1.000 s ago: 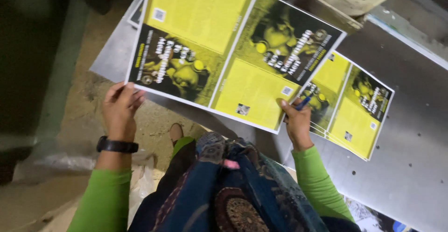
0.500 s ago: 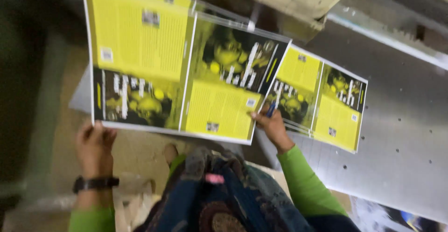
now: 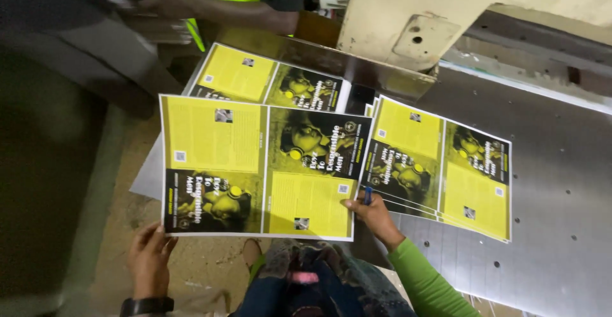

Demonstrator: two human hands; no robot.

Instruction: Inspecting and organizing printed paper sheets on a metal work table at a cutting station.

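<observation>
I hold a large yellow-and-black printed sheet [image 3: 255,164] flat in front of me, over the edge of a metal table [image 3: 561,183]. My left hand [image 3: 150,256] grips its lower left corner. My right hand [image 3: 376,215] pinches the lower right corner and also holds a blue pen [image 3: 368,194]. A stack of matching printed sheets [image 3: 446,164] lies on the table just right of the held sheet. Another stack of the same sheets [image 3: 268,78] lies beyond it.
A cream-coloured machine housing [image 3: 433,17] overhangs the table at the back. Another person's arm [image 3: 210,1], in a high-visibility vest, reaches in at the top left. Bare dusty floor [image 3: 191,272] shows below the sheet.
The held sheet has swung down and to the right, coming nearer the stack on the table. The view has tilted up, bringing the other person's arm and the far stack into sight.
</observation>
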